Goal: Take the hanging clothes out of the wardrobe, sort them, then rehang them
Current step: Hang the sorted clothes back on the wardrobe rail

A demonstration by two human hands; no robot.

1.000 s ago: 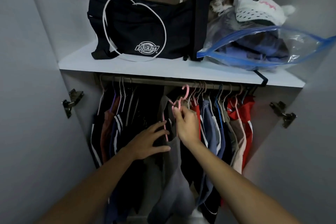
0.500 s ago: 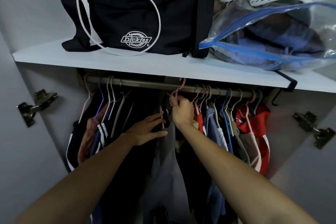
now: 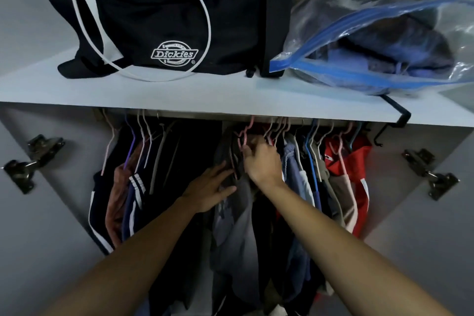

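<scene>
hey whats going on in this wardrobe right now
A person is reaching into an open wardrobe full of hanging clothes. The right hand grips the pink hangers near the rail, while the left hand rests with straight fingers against a grey garment hanging there. A black Dickies bag sits on the shelf above.

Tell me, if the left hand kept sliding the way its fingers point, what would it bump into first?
Probably the right hand. The left hand lies open on the grey garment, fingers pointing up-right toward that wrist, though depth is hard to judge.

"Dickies" logo (white horseshoe badge), on black bag (image 3: 159, 15), top shelf (image 3: 179, 95)
</scene>
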